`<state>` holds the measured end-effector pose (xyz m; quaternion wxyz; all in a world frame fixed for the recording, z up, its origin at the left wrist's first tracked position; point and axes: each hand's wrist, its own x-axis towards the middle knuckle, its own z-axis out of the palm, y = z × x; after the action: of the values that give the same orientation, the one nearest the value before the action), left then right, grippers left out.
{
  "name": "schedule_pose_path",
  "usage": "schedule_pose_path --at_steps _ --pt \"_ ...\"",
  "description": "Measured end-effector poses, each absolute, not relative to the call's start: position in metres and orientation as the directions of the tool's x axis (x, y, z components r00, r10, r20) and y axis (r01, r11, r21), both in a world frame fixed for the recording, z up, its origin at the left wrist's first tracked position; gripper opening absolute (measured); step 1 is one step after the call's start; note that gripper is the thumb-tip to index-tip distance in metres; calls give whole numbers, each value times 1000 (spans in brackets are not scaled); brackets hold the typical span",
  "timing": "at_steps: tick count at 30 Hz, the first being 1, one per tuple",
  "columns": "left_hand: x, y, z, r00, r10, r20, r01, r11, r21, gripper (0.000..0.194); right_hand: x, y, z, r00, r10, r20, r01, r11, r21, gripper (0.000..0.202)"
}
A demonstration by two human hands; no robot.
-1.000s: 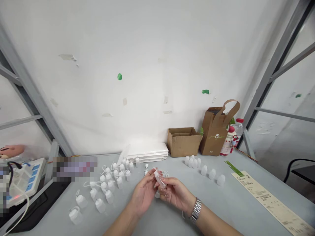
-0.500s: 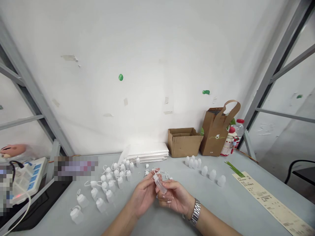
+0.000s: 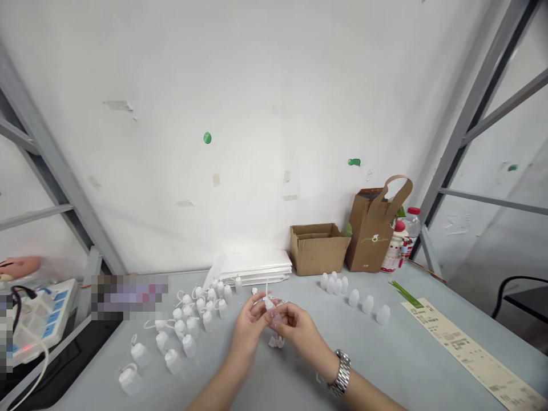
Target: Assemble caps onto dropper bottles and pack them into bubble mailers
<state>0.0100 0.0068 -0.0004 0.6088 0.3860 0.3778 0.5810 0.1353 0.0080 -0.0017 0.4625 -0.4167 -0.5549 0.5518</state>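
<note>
Between my hands, near the middle of the table, is a small translucent plastic dropper bottle (image 3: 270, 306) with a thin strap standing up from its top. My left hand (image 3: 252, 324) has its fingers closed about the bottle's upper part. My right hand (image 3: 298, 326), with a metal watch on the wrist, pinches the lower part; fingers partly cover the bottle. White plastic caps (image 3: 276, 341) lie just below the hands, and another cap (image 3: 254, 291) lies behind them. Several bottles with looped caps (image 3: 188, 345) stand to the left. Several bottles without straps (image 3: 367, 304) stand to the right.
At the back are a stack of white envelopes (image 3: 252, 267), an open cardboard box (image 3: 320, 254), a brown paper bag (image 3: 368, 240) and a red-capped plastic bottle (image 3: 411, 225). A long printed paper (image 3: 462, 345) lies at right. A power strip (image 3: 53, 319) with cables sits at left.
The bottle has gone from slanting across my fingers to more upright, its strap now pointing up. My right hand has turned palm-down around it, uncovering the caps below. The view has shifted slightly.
</note>
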Motion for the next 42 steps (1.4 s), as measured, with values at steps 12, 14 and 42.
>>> schedule_pose_path --at_steps 12,14,42 --pt "6 2 4 204 979 -25 -526 132 840 24 135 1 -2 -134 982 132 86 144 -986 16" --pt "5 3 3 220 975 -36 -552 155 819 26 135 3 -5 -137 984 110 63 119 -991 17" --pt "-2 14 -5 -138 989 -56 -370 1 929 38 178 38 3 -160 964 213 395 260 -881 18"
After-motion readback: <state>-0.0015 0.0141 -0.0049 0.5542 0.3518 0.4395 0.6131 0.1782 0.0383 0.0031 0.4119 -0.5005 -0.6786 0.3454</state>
